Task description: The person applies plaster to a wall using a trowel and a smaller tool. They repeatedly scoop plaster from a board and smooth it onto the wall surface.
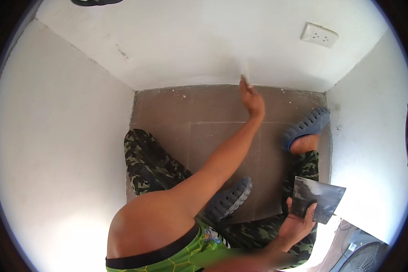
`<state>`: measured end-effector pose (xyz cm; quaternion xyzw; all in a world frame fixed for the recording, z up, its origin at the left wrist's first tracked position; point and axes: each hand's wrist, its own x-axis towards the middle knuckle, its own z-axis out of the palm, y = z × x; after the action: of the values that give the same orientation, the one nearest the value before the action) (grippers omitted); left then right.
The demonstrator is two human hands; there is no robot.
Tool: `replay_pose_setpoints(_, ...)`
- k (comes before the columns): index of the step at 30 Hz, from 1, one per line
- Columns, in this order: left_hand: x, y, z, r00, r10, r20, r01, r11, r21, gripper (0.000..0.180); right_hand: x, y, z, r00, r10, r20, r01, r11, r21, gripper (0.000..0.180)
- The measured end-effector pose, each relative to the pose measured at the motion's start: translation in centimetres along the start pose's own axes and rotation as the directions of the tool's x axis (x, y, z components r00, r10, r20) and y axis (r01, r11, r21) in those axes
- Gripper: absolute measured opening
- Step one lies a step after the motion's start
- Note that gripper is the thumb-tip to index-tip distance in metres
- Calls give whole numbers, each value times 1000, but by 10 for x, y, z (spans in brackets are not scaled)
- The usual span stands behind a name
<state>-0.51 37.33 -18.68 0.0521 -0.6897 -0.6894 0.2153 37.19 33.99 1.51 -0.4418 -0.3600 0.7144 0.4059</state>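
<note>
My left arm stretches forward to the foot of the white wall in front. At its end my left hand (252, 99) is closed round a small putty knife (244, 78), whose pale blade is blurred against the wall. Lower right, my right hand (297, 227) grips a dark, flat, square plate (319, 199) by its near left edge, over my right leg. A whitish smear lies across the plate's upper part. Around the knife the wall (204, 54) shows a faint greyish patch.
White walls stand left and right of the brown tiled floor (222, 140). A power outlet (320, 35) is on the front wall. My camouflage-trousered legs are bent, with a grey-blue clog (307, 127) near the right wall. A fan (362, 256) stands lower right.
</note>
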Motion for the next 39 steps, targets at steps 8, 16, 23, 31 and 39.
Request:
replay_pose_setpoints(8,207,-78,-245,841,-94,-533,123,992,20,23,1,8,2,998,-17,62,18,1000,-14,45)
replay_pose_setpoints(16,248,-44,-258,646,-692,-323,424,676,-602,37,-3,14,9,996,13,93,-10,999,-32,36)
replay_pose_setpoints(23,294,3,-240,677,-734,-61,632,621,-464,42,-4,14,10,999,-24,48,26,999,-41,35)
replay_pose_setpoints(31,278,-28,-238,733,-669,121,637,612,-469,39,-4,21,7,997,-9,74,13,998,-62,32)
replay_pose_setpoints(39,236,28,-202,556,-817,-155,686,556,-469,36,-8,22,6,995,-25,96,30,998,-49,29)
